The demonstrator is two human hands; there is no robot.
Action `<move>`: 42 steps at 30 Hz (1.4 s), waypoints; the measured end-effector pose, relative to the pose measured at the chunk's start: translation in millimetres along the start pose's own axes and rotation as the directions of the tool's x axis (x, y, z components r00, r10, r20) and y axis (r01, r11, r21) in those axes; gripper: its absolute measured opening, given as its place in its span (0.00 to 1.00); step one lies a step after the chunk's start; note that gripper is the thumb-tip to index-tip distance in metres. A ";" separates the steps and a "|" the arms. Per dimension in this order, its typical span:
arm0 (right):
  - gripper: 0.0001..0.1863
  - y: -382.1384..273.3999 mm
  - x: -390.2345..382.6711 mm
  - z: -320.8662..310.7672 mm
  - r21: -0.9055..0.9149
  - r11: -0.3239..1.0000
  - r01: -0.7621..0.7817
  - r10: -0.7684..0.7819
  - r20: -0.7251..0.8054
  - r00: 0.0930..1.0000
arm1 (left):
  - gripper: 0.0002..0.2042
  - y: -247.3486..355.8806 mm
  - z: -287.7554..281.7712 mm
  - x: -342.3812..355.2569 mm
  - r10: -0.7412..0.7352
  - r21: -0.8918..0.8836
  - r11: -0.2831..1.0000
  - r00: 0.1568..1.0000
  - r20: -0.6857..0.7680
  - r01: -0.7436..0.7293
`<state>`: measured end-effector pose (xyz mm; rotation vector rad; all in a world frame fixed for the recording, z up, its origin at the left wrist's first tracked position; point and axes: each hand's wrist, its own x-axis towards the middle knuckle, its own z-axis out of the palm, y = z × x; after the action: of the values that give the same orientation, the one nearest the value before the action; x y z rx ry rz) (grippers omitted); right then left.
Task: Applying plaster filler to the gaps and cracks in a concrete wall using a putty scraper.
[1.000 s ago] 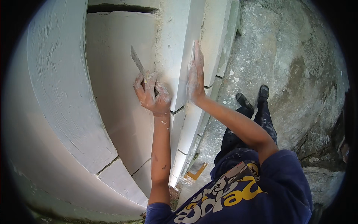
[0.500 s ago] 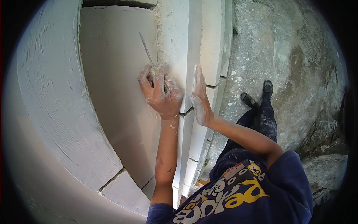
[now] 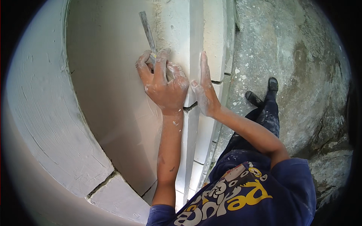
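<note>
My left hand, dusted with white powder, has its fingers curled round a thin, flat grey metal blade, which points up over a recessed pale panel. The knuckles are beside a white moulded ledge with a rough seam along its left side. My right hand is just to the right, fingers stretched out and lying flat along the ledge's narrow side face, thumb toward my left hand. The underside of my left hand's grip is hidden.
A broad curved white band with a cracked joint runs along the left. Stepped white blocks continue on the right, beside a stained concrete floor where my legs and dark footwear show. A dark gap crosses the ledge below my hands.
My left hand has moved up and slightly right, with the blade turned more upright. My right hand moved down along the ledge, then slightly back up, still flat.
</note>
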<state>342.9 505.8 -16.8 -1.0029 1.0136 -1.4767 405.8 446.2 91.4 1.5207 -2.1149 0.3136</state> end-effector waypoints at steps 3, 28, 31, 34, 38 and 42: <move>0.42 -3.9 67.2 -24.6 0.095 0.993 0.068 -0.061 -0.076 0.995 | 0.19 8.1 1.5 4.2 -0.009 0.006 1.000 1.000 0.010 0.009; 0.46 -4.6 24.3 -13.5 0.245 0.969 -0.013 0.021 -0.027 0.999 | 0.17 7.0 6.6 5.2 0.021 0.016 1.000 0.999 -0.029 -0.021; 0.46 2.6 -3.3 7.0 0.204 0.978 -0.040 0.045 -0.020 0.999 | 0.15 6.6 2.6 6.2 -0.033 -0.017 0.999 0.999 -0.034 0.033; 0.47 -2.6 44.3 -15.3 0.267 0.963 -0.039 0.050 -0.035 0.998 | 0.17 2.7 4.0 4.5 0.037 0.001 0.999 0.999 -0.020 -0.037; 0.47 -4.4 46.4 -12.7 0.370 0.929 -0.008 0.026 -0.042 0.999 | 0.17 5.6 2.3 5.2 0.005 -0.021 1.000 1.000 -0.017 -0.005; 0.52 -11.5 -26.9 2.2 0.202 0.976 -0.078 0.067 0.059 0.996 | 0.18 1.8 1.8 0.4 -0.003 -0.017 1.000 1.000 -0.020 0.003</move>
<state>344.8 533.5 -7.2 -0.8440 0.8345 -1.4544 403.6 445.6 90.3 1.5045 -2.0946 0.3076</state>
